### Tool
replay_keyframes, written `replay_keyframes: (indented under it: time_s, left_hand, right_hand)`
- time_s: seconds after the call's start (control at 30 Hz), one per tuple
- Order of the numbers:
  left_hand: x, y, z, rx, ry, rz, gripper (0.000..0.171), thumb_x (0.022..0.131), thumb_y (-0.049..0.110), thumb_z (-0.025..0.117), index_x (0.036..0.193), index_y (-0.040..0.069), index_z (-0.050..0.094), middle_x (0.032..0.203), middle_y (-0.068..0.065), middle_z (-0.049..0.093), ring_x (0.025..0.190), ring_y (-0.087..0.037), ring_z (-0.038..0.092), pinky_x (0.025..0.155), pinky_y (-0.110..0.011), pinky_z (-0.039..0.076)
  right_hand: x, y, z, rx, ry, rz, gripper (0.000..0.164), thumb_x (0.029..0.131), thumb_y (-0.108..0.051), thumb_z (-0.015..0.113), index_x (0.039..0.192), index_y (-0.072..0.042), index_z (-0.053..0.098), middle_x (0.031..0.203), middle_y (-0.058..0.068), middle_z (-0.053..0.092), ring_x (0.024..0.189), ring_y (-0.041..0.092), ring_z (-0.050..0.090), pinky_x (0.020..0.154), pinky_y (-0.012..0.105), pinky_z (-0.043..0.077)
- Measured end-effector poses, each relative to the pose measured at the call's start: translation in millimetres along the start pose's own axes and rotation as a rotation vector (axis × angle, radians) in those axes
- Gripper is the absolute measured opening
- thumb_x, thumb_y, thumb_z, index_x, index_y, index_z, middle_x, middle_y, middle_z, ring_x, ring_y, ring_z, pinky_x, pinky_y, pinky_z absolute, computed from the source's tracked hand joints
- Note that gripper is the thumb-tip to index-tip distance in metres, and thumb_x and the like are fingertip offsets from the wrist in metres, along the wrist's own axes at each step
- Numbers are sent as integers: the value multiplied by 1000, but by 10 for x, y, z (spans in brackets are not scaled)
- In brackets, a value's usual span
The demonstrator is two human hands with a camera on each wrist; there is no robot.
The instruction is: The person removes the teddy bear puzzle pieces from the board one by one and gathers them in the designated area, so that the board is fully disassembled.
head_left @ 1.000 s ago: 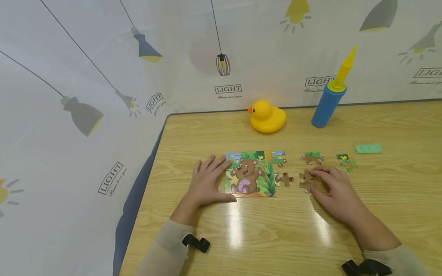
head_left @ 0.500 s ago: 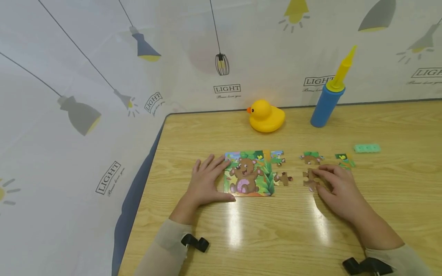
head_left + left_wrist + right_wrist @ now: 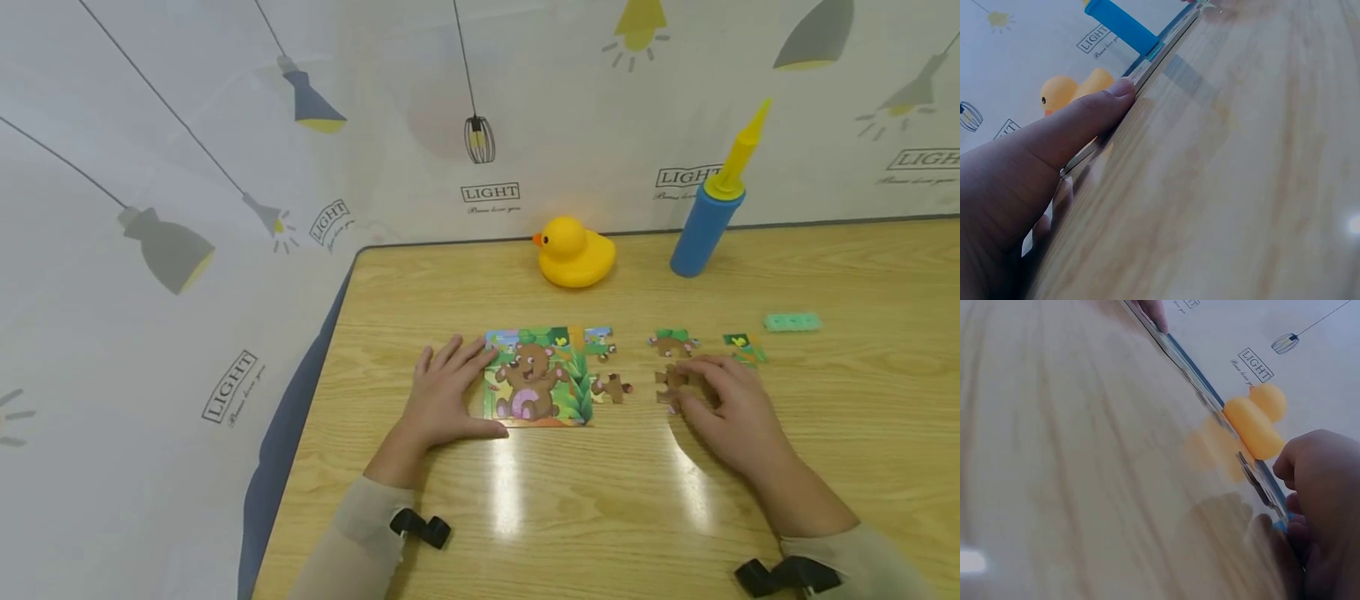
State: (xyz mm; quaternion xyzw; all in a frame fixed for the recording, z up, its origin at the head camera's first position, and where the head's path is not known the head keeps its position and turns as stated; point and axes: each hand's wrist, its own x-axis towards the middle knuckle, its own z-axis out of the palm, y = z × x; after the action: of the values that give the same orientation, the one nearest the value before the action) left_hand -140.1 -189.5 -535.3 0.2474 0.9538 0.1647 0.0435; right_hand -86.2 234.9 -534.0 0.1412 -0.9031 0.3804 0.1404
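Observation:
My left hand [image 3: 438, 400] rests beside the bear picture [image 3: 531, 379] in the head view, fingers spread at its left edge and thumb along its front edge. In the left wrist view the thumb [image 3: 1088, 115] touches the thin board's edge. My right hand [image 3: 738, 417] holds a brown puzzle piece [image 3: 669, 387] flat on the table between curved thumb and index finger, covering its right part. Above that piece lies a bear-head puzzle piece [image 3: 672, 342]. Two more puzzle pieces lie by the picture's right edge, an upper one [image 3: 600, 342] and a brown one [image 3: 611, 388].
A corner puzzle piece [image 3: 742, 347] lies just beyond my right hand, partly covered. Farther right is a mint-green toy block [image 3: 792, 322]. A yellow rubber duck [image 3: 576, 252] and a blue hand pump [image 3: 705, 229] stand near the back wall of the wooden table [image 3: 585, 508].
My right hand has shifted slightly right with the brown puzzle piece, away from the pieces by the picture. My left hand keeps its place. The head view drifts a little.

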Motion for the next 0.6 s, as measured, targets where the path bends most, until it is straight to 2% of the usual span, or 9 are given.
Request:
replay_keyframes:
  time_s: [0.07, 0.17, 0.37, 0.43, 0.6]
  left_hand:
    - [-2, 1, -10, 0, -5, -4, 124, 67, 86, 80, 169, 33, 34, 177, 10, 21, 164, -28, 9, 124, -69, 0]
    - [-5, -2, -17, -1, -6, -8, 124, 67, 85, 80, 169, 33, 34, 177, 9, 22, 164, -29, 9, 124, -69, 0]
    - [-12, -2, -14, -8, 3, -4, 125, 66, 84, 82, 169, 32, 35, 176, 8, 23, 164, -30, 10, 124, -70, 0]
    - [-13, 8, -13, -7, -2, -5, 125, 66, 85, 81, 169, 32, 35, 176, 8, 23, 164, -30, 10, 124, -69, 0]
    - [-3, 25, -10, -6, -2, -4, 124, 67, 86, 80, 169, 33, 34, 176, 9, 22, 164, -29, 10, 124, -69, 0]
  right_hand:
    - [25, -9, 48, 8, 29, -26, 33, 88, -2, 79, 120, 2, 75, 124, 24, 67, 120, 49, 56, 96, 64, 40]
    - [69, -21, 122, -5, 61, -111, 34, 84, 0, 80, 117, 3, 75, 122, 24, 68, 120, 49, 57, 100, 65, 37]
    - [163, -65, 271, -35, 110, -282, 31, 86, -6, 73, 114, 5, 76, 117, 24, 69, 108, 44, 59, 97, 59, 36]
    - [188, -102, 323, -44, 123, -328, 30, 85, -8, 73, 112, 4, 77, 114, 22, 69, 106, 44, 60, 97, 61, 37]
    - [266, -259, 457, -66, 138, -393, 27, 84, -10, 73, 108, 1, 79, 110, 20, 70, 105, 47, 60, 97, 66, 41]
